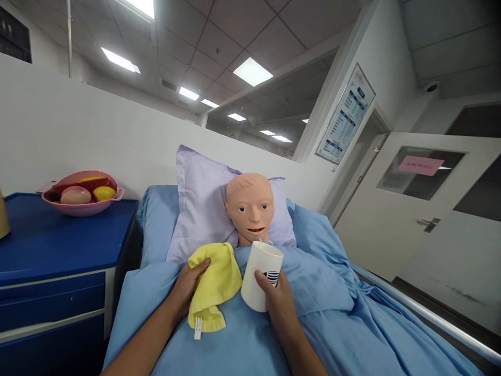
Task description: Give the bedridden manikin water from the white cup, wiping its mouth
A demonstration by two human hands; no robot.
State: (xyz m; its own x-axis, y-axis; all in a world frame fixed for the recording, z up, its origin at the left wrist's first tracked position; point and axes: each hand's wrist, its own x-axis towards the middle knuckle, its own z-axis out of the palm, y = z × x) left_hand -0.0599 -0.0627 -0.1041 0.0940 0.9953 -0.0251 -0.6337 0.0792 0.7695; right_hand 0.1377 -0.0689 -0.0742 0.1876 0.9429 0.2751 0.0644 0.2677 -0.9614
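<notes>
My left hand (pixel 191 284) is closed on a yellow towel (pixel 216 277), which drapes over the fingers with a white label at its lower end. My right hand (pixel 278 297) grips a white cup (pixel 255 282) with dark stripes, its thumb across the front. The cup tilts a little, and what is inside it does not show. Just beyond the cup lies a manikin's head (pixel 250 206) with a slightly parted mouth, resting on a lilac pillow (pixel 203 201). A blue quilt (pixel 321 292) covers the rest of the manikin.
On the left stands a blue bedside cabinet (pixel 70 240) bearing a pink bowl (pixel 84 209) of fruit. A tan object (pixel 3 216) shows at the left edge. The bed's metal rail (pixel 430 313) runs along the right, with a door (pixel 391 209) beyond.
</notes>
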